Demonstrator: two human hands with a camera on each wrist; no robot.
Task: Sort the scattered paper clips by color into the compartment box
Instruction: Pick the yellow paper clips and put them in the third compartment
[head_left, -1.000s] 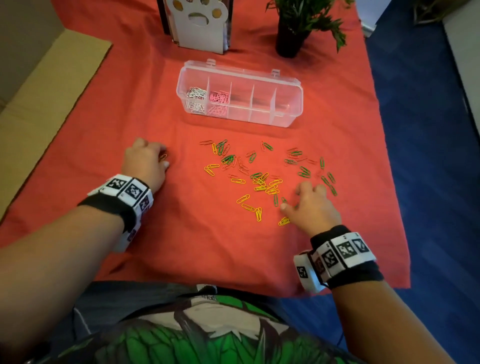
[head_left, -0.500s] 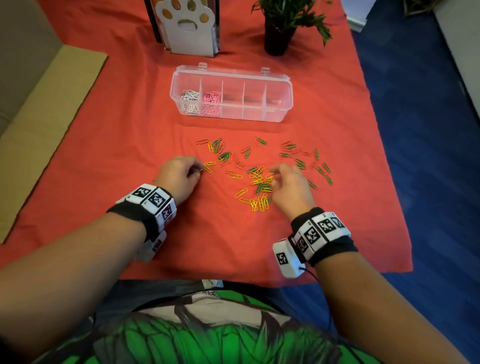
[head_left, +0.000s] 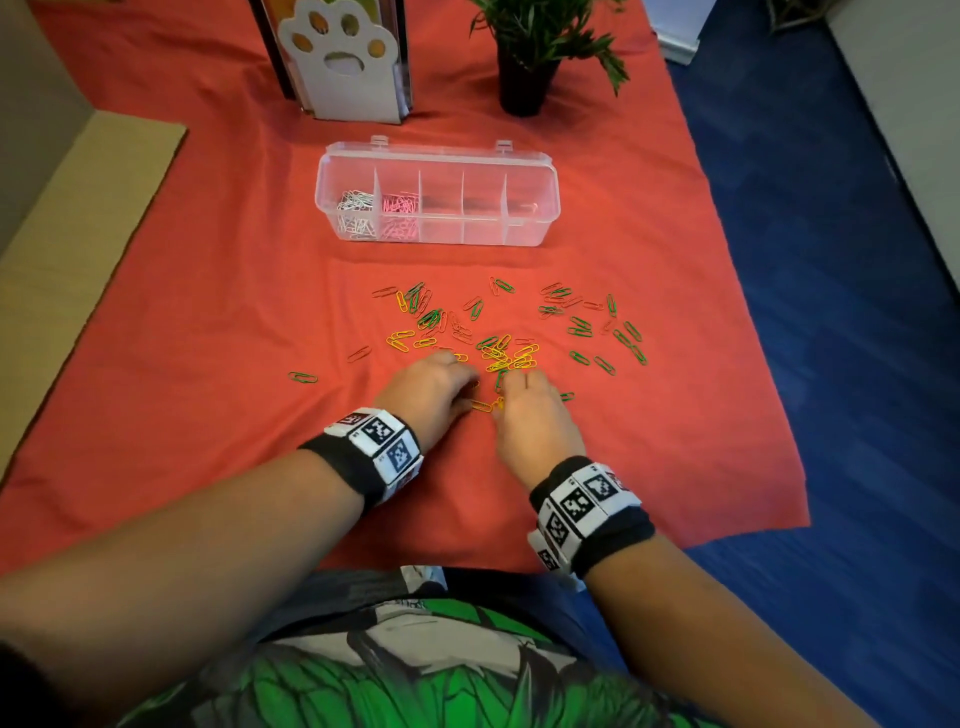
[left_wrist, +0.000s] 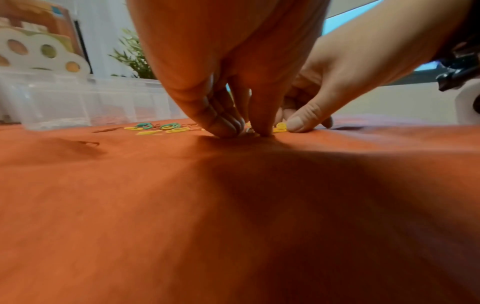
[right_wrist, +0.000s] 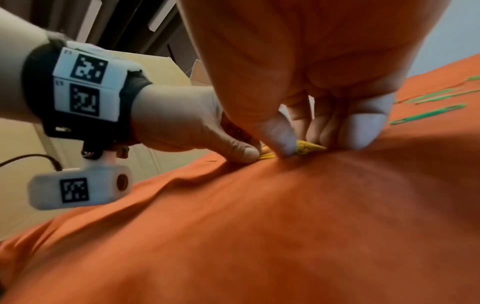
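Yellow paper clips (head_left: 511, 356), green paper clips (head_left: 579, 327) and orange ones lie scattered on the red cloth (head_left: 208, 312) in front of the clear compartment box (head_left: 540, 171). Its leftmost compartment holds white clips (head_left: 356, 213) and the one beside it pink clips (head_left: 400, 213). My left hand (head_left: 436, 389) and right hand (head_left: 524, 410) meet at the pile's near edge, fingertips down on the cloth. In the right wrist view my right hand (right_wrist: 311, 144) pinches a small bunch of yellow clips (right_wrist: 309, 148). In the left wrist view my left hand (left_wrist: 246, 131) has thumb and fingers drawn together on clips on the cloth.
A potted plant (head_left: 524, 78) and a paw-print holder (head_left: 343, 62) stand behind the box. One green clip (head_left: 303, 377) lies apart at the left. A cardboard sheet (head_left: 78, 234) borders the cloth on the left, and blue floor (head_left: 831, 364) lies to the right.
Both hands have swept inward and now meet at the pile's near edge. The left hand came from far left. Yellow clips are bunched closer together between the hands.
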